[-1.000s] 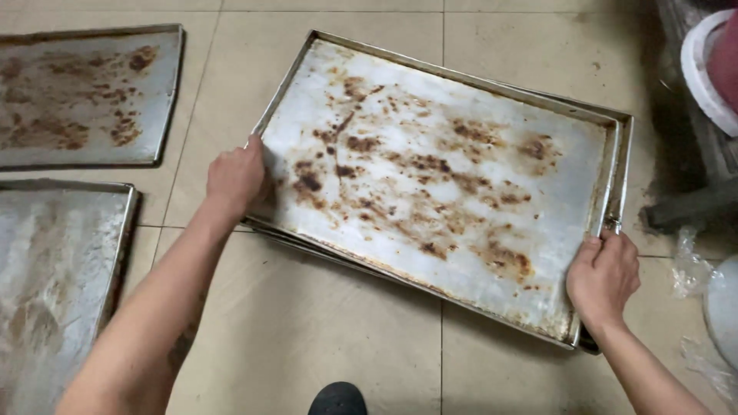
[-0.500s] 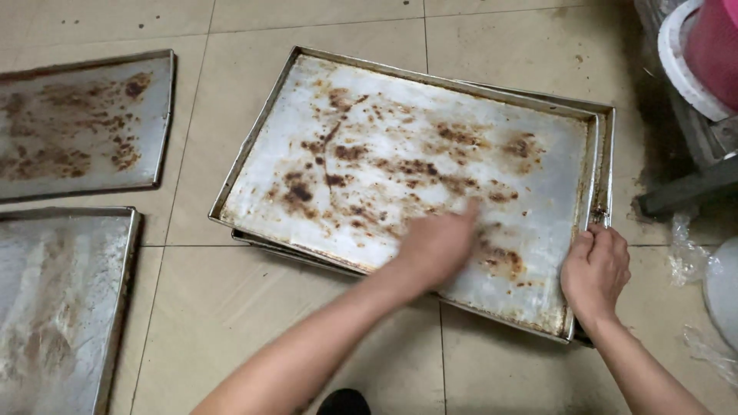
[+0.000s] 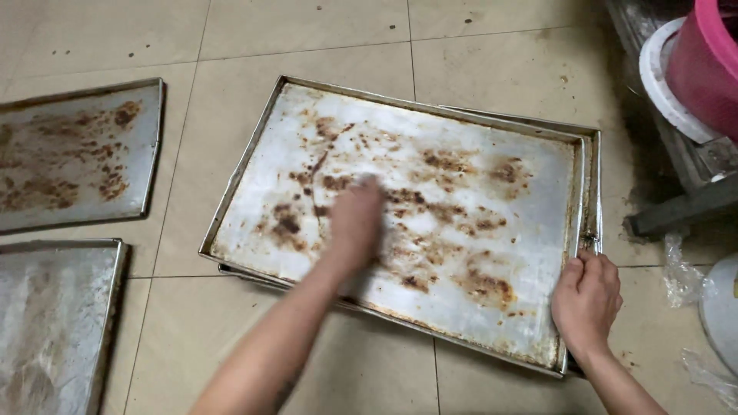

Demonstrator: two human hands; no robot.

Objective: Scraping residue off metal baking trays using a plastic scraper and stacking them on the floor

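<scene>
Your left hand (image 3: 355,223) lies on the face of the large rectangular metal baking tray (image 3: 492,196) crusted with brown burnt residue, left of the tray's middle, right among the darkest stains. It is smeared by motion blur, so you cannot tell whether its fingers are spread flat or curled on something small. Your right hand (image 3: 588,296) sits at the tray's near right corner, fingers clenched over the raised rim there.

The tray lies on the beige tiled floor (image 3: 307,31) with its long axis running from far left to near right, slightly skewed to the tile joints. It rests on a second metal tray (image 3: 593,192), whose rim shows along the right side and at the near left edge. The top tray holds nothing but its baked-on crust; most of that lies right of your left hand, towards your right hand.

To the far left lies a stained metal tray (image 3: 77,154), with a greyer metal tray (image 3: 54,323) nearer you below it; neither holds any object. At the far right, a pink plastic bucket (image 3: 703,65) sits in a white round basin (image 3: 661,84).
</scene>
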